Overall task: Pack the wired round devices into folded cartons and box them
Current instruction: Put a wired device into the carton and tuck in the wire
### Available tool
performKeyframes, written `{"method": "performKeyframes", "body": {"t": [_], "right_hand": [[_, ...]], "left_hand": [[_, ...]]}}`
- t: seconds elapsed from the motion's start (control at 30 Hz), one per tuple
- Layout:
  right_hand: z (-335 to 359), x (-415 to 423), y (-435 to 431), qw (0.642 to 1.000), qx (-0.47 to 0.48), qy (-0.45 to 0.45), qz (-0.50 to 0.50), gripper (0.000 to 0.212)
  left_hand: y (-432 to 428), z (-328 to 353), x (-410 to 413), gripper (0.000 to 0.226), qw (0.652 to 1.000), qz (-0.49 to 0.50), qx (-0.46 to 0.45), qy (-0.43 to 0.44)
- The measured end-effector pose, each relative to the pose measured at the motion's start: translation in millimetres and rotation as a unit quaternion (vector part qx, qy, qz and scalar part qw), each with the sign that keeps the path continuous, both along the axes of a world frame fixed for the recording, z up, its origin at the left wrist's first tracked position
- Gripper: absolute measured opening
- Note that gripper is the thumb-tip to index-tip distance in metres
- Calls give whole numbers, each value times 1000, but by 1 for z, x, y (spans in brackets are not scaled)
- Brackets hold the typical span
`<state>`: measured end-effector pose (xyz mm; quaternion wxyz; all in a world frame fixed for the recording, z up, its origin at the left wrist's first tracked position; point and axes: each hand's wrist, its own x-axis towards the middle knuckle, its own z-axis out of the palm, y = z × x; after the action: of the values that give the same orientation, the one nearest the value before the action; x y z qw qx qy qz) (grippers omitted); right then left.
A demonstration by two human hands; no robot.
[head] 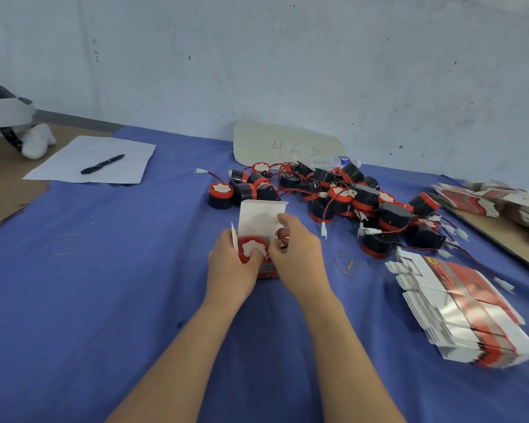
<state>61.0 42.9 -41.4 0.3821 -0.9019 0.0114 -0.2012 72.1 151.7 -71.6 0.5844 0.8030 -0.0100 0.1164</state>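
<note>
White carton, left hand gripping, right hand pinching it

Only legible marking: handwritten red "46" plus one unclear character on the beige card propped against the wall. Print on the flat cartons is too blurred to read.
</note>
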Motion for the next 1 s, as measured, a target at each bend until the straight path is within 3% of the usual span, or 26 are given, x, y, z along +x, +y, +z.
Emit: {"method": "performKeyframes", "body": {"t": [0.1, 0.43, 0.73, 1.0], "right_hand": [[1, -2, 7, 999, 35, -17, -21, 45], [2, -4, 13, 999, 20, -31, -30, 22], [3, -3, 14, 999, 20, -17, -34, 27], [7, -8, 10, 992, -113, 17, -45, 25]], "left_hand": [[0, 0, 0, 21, 1000, 3, 4, -3], [-1, 0, -1, 20, 1000, 5, 3, 0], [-1, 1, -3, 21, 1000, 3, 12, -1], [-1, 1, -3, 20, 1000, -4, 6, 5]]}}
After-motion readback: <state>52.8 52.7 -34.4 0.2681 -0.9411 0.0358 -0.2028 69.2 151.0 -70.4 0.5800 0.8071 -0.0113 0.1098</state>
